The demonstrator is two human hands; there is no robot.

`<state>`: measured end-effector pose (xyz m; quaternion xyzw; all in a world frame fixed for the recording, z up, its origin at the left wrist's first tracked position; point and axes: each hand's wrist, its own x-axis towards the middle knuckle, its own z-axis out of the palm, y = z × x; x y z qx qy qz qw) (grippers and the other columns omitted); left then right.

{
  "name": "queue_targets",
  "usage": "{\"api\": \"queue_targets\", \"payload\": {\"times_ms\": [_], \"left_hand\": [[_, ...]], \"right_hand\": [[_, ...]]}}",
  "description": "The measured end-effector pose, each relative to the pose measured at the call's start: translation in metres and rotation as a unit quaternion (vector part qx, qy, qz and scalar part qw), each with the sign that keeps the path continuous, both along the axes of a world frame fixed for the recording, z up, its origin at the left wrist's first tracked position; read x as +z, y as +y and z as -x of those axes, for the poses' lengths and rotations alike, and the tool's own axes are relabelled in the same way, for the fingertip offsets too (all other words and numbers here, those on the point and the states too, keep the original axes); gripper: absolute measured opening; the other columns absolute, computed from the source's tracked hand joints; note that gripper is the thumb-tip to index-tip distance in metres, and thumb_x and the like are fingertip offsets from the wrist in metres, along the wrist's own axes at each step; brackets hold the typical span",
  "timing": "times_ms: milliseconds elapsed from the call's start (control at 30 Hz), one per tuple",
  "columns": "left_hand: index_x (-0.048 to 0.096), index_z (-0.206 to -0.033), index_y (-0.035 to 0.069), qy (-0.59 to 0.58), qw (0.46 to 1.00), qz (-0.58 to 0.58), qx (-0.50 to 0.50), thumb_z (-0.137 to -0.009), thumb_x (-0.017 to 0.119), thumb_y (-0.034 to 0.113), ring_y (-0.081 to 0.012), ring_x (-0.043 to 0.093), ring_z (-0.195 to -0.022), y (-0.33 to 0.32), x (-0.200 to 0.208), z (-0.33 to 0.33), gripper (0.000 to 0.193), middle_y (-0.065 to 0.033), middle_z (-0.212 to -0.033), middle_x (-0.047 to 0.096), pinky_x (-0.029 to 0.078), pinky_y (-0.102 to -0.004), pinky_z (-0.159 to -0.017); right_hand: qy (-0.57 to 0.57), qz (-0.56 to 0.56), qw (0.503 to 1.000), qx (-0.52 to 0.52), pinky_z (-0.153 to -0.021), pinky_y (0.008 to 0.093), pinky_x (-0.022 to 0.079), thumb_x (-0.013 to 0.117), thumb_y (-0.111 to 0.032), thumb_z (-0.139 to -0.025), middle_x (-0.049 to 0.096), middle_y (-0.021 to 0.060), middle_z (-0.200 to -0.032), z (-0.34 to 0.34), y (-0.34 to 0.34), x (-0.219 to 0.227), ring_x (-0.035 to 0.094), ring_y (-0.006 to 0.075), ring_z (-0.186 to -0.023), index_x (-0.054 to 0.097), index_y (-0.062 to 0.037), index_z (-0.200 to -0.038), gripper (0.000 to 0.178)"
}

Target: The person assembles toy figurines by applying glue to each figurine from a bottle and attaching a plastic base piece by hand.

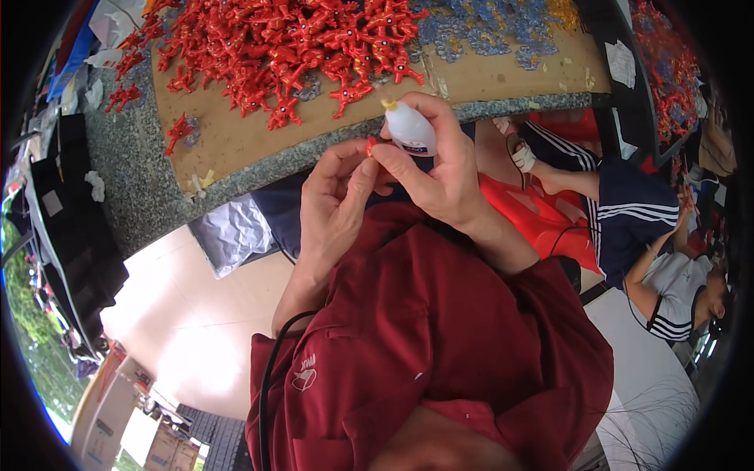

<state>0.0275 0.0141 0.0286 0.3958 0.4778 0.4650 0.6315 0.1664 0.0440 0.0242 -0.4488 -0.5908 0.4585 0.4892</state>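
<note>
Bottle (410, 130) in your right hand (452, 174) seems light, soft; grip its middle. Your left hand (334, 196) pinches a red piece (371, 146).

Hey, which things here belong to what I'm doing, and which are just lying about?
Seemingly in use:
white squeeze bottle, in the right hand
small red piece, at the fingertips of the left hand
heaped red figures, probably

Seemingly just lying about:
crumpled silvery sheet
crumpled white scraps, far left
</note>
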Motion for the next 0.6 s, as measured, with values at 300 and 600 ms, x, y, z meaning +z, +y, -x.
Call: {"api": "queue_targets", "payload": {"times_ms": [300,600], "left_hand": [[0.048,-0.111,0.005,-0.362,0.911,0.195,-0.038,-0.088,0.052,0.019,-0.0186,0.06,-0.081,-0.008,-0.023,0.002,0.027,-0.0062,-0.096,0.057,0.049,-0.0285,-0.073],[0.049,-0.114,0.008,-0.573,0.803,0.162,-0.002,-0.088,0.052,0.021,-0.0105,0.042,-0.076,-0.011,-0.036,0.005,0.029,-0.003,-0.092,0.047,0.036,-0.0237,-0.068]], "right_hand": [[0.062,0.106,0.988,0.097,-0.068,0.0273,0.048,0.065,-0.007,-0.075,0.062,0.0081,-0.087,-0.011,-0.008,0.003,0.061,0.0168,-0.078,0.054,-0.0027,-0.103,0.031],[-0.044,0.017,0.999,-0.016,-0.062,0.0248,0.047,0.072,-0.015,-0.071,0.064,0.0114,-0.087,-0.031,-0.018,0.023,0.06,0.0147,-0.071,0.056,0.0012,-0.103,0.039]]}}
